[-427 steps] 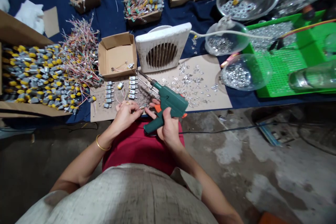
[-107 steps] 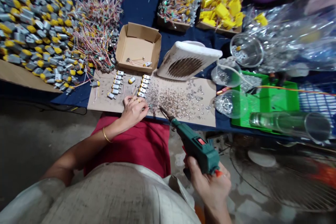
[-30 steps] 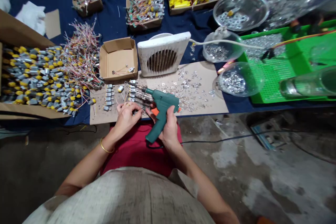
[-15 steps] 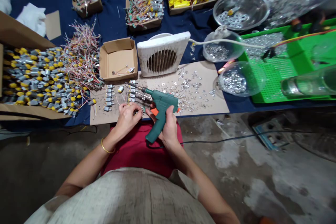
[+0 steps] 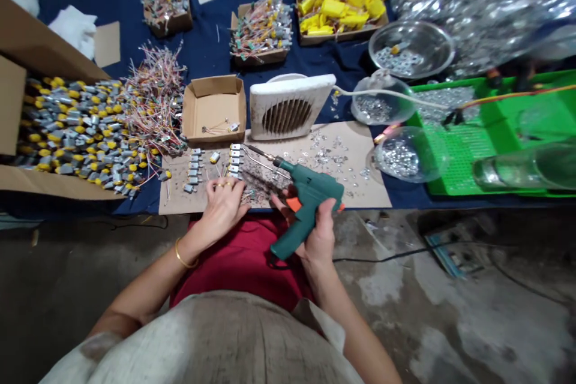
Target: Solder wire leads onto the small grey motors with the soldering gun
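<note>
My right hand (image 5: 321, 228) is wrapped around the grip of a green soldering gun (image 5: 310, 198) with an orange trigger. The gun's thin metal tip points left, towards a row of small silver motors (image 5: 234, 159) on a cardboard sheet (image 5: 360, 189). Low over the sheet, just below that row, is my left hand (image 5: 224, 203), thumb apart from the fingers; the fingertips are partly hidden. Beside its fingers lies a small green circuit board (image 5: 249, 194) with thin wires. Another row of motors (image 5: 193, 168) and a single yellow-ended motor (image 5: 215, 158) lie further left.
A white vent fan (image 5: 288, 108) stands behind the sheet, beside a small cardboard box (image 5: 213, 105). At left is a large carton of motors (image 5: 76, 132). Bowls of metal pieces (image 5: 400, 153) and a green tray (image 5: 454, 162) stand right. A black cable (image 5: 382, 259) trails rightward.
My right hand has moved the soldering gun right, away from my left hand. My left hand's thumb and fingers, close together before, have spread beside the circuit board. The view has shifted slightly.
</note>
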The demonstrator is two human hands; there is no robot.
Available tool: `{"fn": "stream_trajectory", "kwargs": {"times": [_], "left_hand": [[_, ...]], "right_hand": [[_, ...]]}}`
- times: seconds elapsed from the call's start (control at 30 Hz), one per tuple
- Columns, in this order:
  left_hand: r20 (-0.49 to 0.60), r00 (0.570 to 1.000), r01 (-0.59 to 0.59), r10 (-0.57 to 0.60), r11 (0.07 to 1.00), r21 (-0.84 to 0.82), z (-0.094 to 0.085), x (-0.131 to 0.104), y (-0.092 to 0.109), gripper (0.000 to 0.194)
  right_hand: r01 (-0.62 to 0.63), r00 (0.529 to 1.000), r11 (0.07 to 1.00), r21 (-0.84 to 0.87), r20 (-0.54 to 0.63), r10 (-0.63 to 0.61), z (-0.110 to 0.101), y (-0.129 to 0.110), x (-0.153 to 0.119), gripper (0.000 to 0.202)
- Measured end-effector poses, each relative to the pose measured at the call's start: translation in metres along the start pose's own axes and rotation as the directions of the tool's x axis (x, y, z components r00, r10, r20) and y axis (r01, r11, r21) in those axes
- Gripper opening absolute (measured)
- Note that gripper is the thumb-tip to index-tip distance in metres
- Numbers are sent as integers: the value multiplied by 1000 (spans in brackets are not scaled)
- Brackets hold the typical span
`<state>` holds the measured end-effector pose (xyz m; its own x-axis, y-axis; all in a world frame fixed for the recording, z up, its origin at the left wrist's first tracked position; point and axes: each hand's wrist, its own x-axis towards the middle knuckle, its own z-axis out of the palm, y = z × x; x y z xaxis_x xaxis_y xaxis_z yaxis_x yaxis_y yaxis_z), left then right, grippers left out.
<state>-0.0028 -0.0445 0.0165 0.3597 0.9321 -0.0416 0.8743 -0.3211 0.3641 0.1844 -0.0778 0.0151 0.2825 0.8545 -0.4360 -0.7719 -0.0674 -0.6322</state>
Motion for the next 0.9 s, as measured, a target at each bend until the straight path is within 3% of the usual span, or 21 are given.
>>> {"fn": "stream_trajectory", "kwargs": {"times": [0.13, 0.2, 0.23, 0.27, 0.33, 0.4, 0.47, 0.6, 0.77, 0.9], "left_hand": [[-16, 1000, 2, -4, 992, -126, 8, 6, 4, 12], [-24, 997, 54, -66, 939, -339, 4, 9, -2, 11], [-3, 993, 104, -120, 869, -483, 0, 10, -6, 10], [40, 982, 166, -183, 752, -638, -4, 12, -12, 9], [159, 944, 267, -288, 385, -884, -16, 15, -23, 14], [237, 910, 256, -339, 12, -967, -28, 20, -33, 19], [257, 894, 195, -368, -196, -961, -40, 24, -40, 21], [301, 874, 170, -382, -339, -925, -59, 29, -47, 13], [391, 835, 173, -386, -491, -854, -70, 34, -54, 7], [401, 821, 151, -407, -523, -839, -77, 41, -57, 11]], "right_hand": [[56, 998, 998, -24, -34, -56, -9, -13, -10, 54], [59, 997, 998, -18, -58, -60, -15, -19, -13, 53], [54, 996, 998, -19, -64, -55, -17, -23, -13, 53], [48, 997, 999, -24, -64, -50, -19, -25, -13, 55], [54, 997, 998, -38, -55, -56, -19, -30, -10, 59], [77, 996, 996, -52, -39, -79, -16, -33, -6, 62], [105, 994, 993, -57, -24, -107, -10, -33, -2, 62], [127, 992, 991, -51, -6, -128, -1, -31, -1, 58], [78, 997, 995, -57, 6, -77, -6, -31, -3, 60], [78, 997, 996, -50, -22, -79, -15, -35, -1, 61]]}}
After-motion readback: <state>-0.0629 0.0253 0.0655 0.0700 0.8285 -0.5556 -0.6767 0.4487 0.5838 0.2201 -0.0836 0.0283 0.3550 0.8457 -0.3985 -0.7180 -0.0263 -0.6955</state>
